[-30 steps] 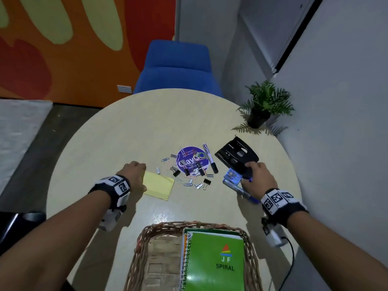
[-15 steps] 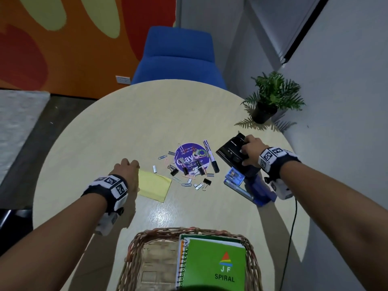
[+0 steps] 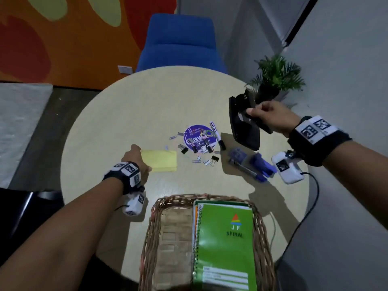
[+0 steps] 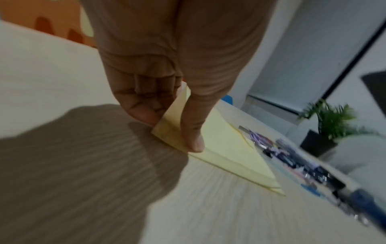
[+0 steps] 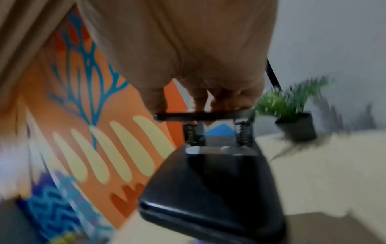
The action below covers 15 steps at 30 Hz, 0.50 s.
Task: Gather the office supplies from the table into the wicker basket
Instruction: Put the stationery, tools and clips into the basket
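Note:
My right hand [image 3: 266,116] grips a black hole punch [image 3: 243,127] by its lever and holds it tilted above the table's right side; the right wrist view shows its base [image 5: 215,189] hanging below my fingers. My left hand [image 3: 136,160] pinches the raised left corner of a yellow sticky pad [image 3: 161,159], thumb on top [image 4: 192,137]. A blue stapler [image 3: 252,164], a marker [image 3: 217,137] and binder clips on a purple disc [image 3: 199,137] lie mid-table. The wicker basket [image 3: 262,238] stands at the near edge and holds a green spiral notebook [image 3: 226,238].
Loose paper clips [image 3: 197,160] lie scattered around the disc. A potted plant [image 3: 275,80] stands at the table's far right edge, just behind the lifted punch. A blue chair [image 3: 178,43] is beyond the round table [image 3: 136,106]. A black cable [image 3: 310,202] trails from my right wrist.
My right hand left the stapler, reached back to the hole punch, took hold of it and lifted it off the table. My left hand stayed at the sticky pad.

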{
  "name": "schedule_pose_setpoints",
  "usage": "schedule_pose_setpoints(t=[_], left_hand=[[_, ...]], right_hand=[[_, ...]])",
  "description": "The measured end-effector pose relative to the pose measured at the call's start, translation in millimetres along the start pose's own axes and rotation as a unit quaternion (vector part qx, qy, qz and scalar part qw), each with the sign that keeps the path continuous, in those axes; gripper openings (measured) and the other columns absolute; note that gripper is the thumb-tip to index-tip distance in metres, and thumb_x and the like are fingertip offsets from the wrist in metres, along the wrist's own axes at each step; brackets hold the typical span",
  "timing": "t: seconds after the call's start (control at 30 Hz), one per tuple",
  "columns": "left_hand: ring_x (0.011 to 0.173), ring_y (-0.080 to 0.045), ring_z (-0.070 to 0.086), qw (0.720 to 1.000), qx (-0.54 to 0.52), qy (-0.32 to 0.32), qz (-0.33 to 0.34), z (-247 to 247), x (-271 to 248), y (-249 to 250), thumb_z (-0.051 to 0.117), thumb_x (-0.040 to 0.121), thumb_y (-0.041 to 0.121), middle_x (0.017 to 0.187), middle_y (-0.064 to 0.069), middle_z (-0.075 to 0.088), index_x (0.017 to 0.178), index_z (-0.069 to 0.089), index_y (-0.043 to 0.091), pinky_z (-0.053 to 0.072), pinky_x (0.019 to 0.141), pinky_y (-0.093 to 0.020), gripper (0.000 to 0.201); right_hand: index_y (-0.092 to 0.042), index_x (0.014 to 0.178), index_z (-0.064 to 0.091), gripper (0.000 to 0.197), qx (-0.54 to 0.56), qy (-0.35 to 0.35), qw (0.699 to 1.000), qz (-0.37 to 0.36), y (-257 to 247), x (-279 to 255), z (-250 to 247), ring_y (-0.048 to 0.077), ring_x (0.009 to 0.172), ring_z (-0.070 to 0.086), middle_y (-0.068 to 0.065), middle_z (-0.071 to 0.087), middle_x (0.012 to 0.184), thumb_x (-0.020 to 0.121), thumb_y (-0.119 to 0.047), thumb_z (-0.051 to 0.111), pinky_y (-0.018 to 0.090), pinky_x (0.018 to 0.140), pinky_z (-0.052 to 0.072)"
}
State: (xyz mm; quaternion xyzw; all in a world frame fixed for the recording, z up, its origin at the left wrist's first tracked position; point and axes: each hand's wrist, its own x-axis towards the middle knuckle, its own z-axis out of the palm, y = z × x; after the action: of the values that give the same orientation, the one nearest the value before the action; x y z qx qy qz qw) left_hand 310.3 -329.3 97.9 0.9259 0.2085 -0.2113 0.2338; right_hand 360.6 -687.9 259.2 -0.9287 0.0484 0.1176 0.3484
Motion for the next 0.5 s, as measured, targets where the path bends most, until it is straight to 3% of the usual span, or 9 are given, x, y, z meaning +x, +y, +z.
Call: schedule_pose_setpoints(t=[0.07,0.17,0.23,0.27,0.3,0.4,0.5], left_hand=[[0.111,-0.036,0.055,0.999,-0.040,0.003,0.003,-3,-7,-14,0.080,0.072,0.021,0.125,-0.018,0.053,0.129,0.041,0.006,0.048,0.084,-0.038,0.071],[0.113,-0.035,0.057,0.992,-0.123,0.025,0.028,-17,-17,-35,0.077,0.076,0.017,0.127,-0.020,0.058,0.129,0.048,0.004,0.047,0.088,-0.037,0.061],[0.108,-0.035,0.059,0.979,-0.196,0.038,0.042,-29,-24,-46,0.076,0.076,0.010,0.124,-0.020,0.060,0.128,0.048,0.007,0.049,0.085,-0.039,0.059],[0.102,-0.034,0.060,0.971,-0.229,0.038,0.052,-36,-30,-50,0.075,0.076,0.007,0.122,-0.020,0.060,0.128,0.047,0.009,0.052,0.081,-0.040,0.060],[0.095,-0.033,0.061,0.962,-0.262,0.034,0.063,-43,-37,-54,0.075,0.076,0.004,0.120,-0.020,0.059,0.129,0.045,0.011,0.054,0.077,-0.041,0.062],[0.081,-0.032,0.062,0.940,-0.320,0.014,0.117,-59,-61,-61,0.071,0.076,-0.004,0.109,-0.019,0.059,0.128,0.040,0.022,0.058,0.072,-0.044,0.066],[0.080,-0.031,0.062,0.931,-0.314,0.007,0.186,-72,-90,-63,0.067,0.078,-0.006,0.104,-0.010,0.056,0.116,0.043,0.030,0.059,0.070,-0.044,0.058]], right_hand=[[-0.013,0.074,0.058,0.035,0.124,-0.028,0.991,0.047,-20,-45,2,0.022,0.059,0.045,0.015,0.052,0.074,0.083,-0.047,0.062,0.030,0.056,0.032],[-0.017,0.080,0.058,0.024,0.290,-0.134,0.941,0.115,-40,-114,14,0.021,0.082,0.060,0.013,0.057,0.088,0.082,-0.039,0.065,0.031,0.079,0.038],[-0.023,0.077,0.055,0.029,0.384,-0.251,0.876,0.147,-51,-157,32,0.011,0.068,0.057,0.003,0.040,0.070,0.068,-0.043,0.074,0.026,0.071,0.040],[-0.025,0.075,0.055,0.030,0.425,-0.295,0.842,0.153,-53,-173,45,0.008,0.061,0.048,-0.001,0.029,0.065,0.064,-0.041,0.078,0.023,0.064,0.040],[-0.024,0.074,0.059,0.025,0.460,-0.316,0.814,0.161,-56,-190,61,0.007,0.060,0.041,-0.003,0.028,0.064,0.065,-0.037,0.079,0.021,0.059,0.042],[-0.016,0.081,0.069,0.009,0.513,-0.304,0.772,0.218,-53,-228,117,0.005,0.059,0.057,-0.004,0.061,0.069,0.075,-0.023,0.068,0.015,0.053,0.049],[-0.012,0.091,0.068,0.027,0.548,-0.328,0.722,0.267,-38,-248,169,0.011,0.065,0.061,0.003,0.070,0.087,0.070,-0.023,0.081,0.016,0.058,0.053]])
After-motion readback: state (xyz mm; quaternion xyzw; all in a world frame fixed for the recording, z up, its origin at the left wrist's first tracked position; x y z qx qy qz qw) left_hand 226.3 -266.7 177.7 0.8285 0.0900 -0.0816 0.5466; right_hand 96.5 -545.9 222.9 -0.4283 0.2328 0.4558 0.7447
